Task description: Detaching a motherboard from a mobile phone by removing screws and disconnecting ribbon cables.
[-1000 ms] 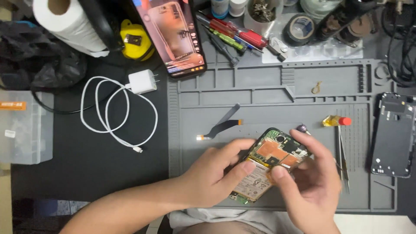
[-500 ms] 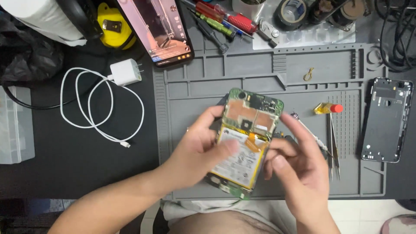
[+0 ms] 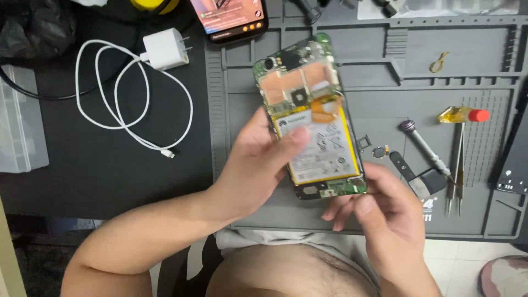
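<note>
Left hand (image 3: 256, 170) clamps the opened phone (image 3: 311, 115) by its edge; right hand (image 3: 385, 212) steadies the bottom end. Advise supporting both ends above the grey mat (image 3: 385, 71), thumb clear of the battery (image 3: 322, 146).

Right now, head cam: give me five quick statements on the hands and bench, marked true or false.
1. The left hand grips the opened phone with its thumb over the battery. True.
2. The phone lies flat on the grey work mat. False: it is held up above the mat in the hands.
3. The right hand is at the phone's lower end. True.
4. The white charger sits on the mat to the right of the phone. False: it lies left of the mat, on the dark table.
5. The right hand holds the tweezers. False: they lie on the mat, untouched.
</note>
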